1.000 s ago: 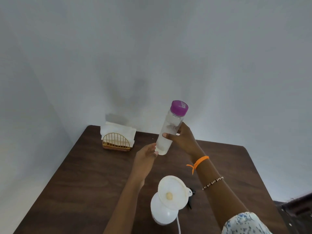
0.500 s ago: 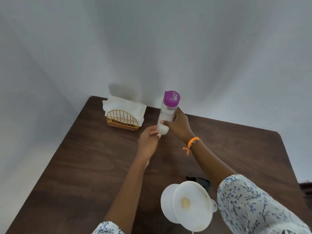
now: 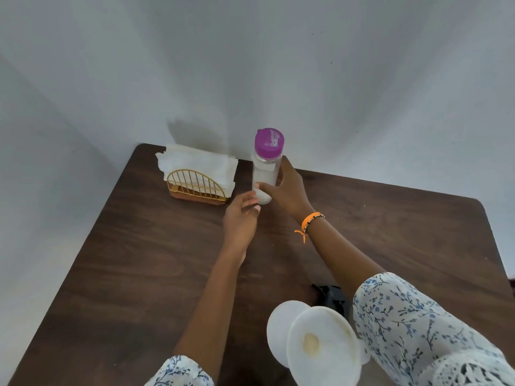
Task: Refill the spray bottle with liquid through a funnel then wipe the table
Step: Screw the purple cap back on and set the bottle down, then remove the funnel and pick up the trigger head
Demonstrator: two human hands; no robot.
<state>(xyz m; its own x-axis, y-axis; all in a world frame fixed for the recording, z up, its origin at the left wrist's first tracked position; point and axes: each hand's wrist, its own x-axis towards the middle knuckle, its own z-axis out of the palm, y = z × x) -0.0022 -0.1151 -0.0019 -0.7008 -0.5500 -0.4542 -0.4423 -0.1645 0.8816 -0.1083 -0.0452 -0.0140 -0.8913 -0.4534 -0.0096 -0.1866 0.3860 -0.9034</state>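
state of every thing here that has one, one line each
bottle: upright, purple cap on, gripped by right hand
left hand: open, fingertips at the bottle's base
funnel: sitting in the white spray bottle, its top off
napkin holder: stocked with napkins

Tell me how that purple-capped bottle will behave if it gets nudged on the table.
The purple-capped bottle is tall and narrow, so it probably tips easily. Its round body would likely roll once down. Its smooth sides may be slippery; the right hand wraps it fully.
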